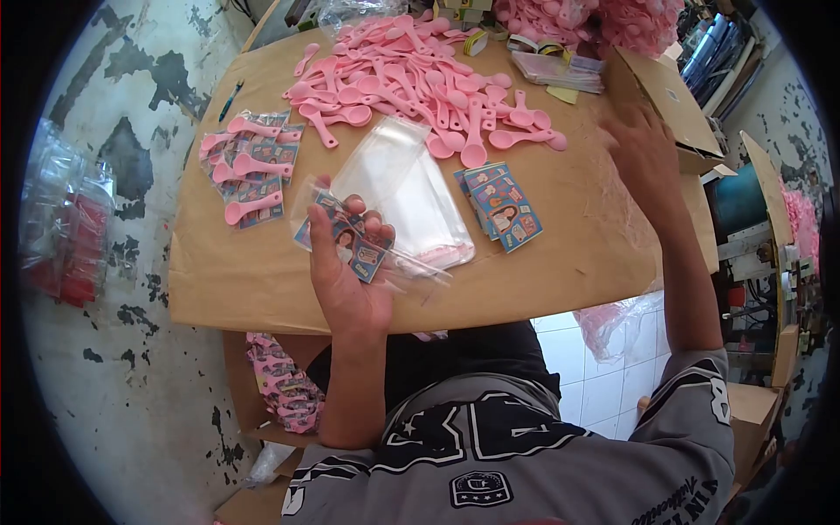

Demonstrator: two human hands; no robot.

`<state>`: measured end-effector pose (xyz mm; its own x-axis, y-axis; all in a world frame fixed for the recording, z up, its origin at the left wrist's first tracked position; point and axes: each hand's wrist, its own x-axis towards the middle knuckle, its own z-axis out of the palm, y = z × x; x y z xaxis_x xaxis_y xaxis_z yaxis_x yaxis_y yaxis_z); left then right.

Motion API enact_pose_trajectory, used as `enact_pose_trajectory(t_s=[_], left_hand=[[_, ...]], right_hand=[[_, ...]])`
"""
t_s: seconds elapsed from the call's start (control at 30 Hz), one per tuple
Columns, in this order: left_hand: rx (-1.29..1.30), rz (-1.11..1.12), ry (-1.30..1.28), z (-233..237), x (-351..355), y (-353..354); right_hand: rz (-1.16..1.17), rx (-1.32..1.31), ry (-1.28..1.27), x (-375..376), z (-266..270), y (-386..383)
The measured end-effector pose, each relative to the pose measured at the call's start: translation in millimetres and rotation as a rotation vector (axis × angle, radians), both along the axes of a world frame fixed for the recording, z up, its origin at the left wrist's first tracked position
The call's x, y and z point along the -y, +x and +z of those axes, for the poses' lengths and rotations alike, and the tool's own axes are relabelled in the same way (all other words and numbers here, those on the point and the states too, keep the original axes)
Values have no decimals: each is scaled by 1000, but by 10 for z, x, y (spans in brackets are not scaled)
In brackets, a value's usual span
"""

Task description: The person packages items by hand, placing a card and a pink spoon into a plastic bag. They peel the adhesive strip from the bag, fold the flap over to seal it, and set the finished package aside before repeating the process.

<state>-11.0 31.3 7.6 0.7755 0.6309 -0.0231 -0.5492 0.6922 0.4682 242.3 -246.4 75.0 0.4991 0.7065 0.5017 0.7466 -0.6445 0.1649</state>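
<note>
My left hand [354, 293], palm up, is closed around a clear plastic bag [416, 271] and a blue printed card [372, 255]. Whether the card lies inside the bag I cannot make out. Over the table's right side is my right hand [643, 144], near a cardboard box; motion smears its fingers. A stack of clear plastic bags [407, 192] lies just beyond my left hand. To its right sits a small pile of blue printed cards [503, 210]. Packed pink spoons with cards [254, 166] overlap at the left.
Loose pink measuring spoons [394, 74] are heaped at the back of the brown-covered table [560, 271]. The open cardboard box [661, 101] stands at the right. A pen [231, 101] and tape rolls [525, 44] lie farther out. Packed spoons [284, 385] fill a box below the table.
</note>
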Motion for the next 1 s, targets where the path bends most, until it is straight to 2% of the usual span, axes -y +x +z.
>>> enact_pose_trajectory(t_s=[0.03,0.1,0.2,0.3,0.4,0.5,0.6,0.7,0.8,0.9,1.0], left_hand=[[-12,6,20,11,35,12],[-39,16,63,30,96,32],[-61,7,87,24,160,39],[-59,8,125,21,166,-3],[-30,32,154,-3,129,-20],[-11,34,135,-29,145,41],[2,21,113,-38,211,130],[32,79,83,19,223,220],[78,190,101,70,148,309],[120,220,104,69,111,360],[112,180,106,59,173,391]], right_hand=[[-26,142,-72,-41,-15,-8],[-11,-402,52,-268,-18,-119],[105,-257,-20,-480,-349,-55],[150,-291,-66,-566,-628,150],[262,-359,56,-559,-747,136],[197,-554,54,-478,-687,159],[178,-482,43,-415,-611,128],[46,-507,60,-373,-376,-186],[98,-868,330,-262,-92,-704],[76,-1391,510,-181,-76,-1233],[123,-1561,603,-231,-263,-1517]])
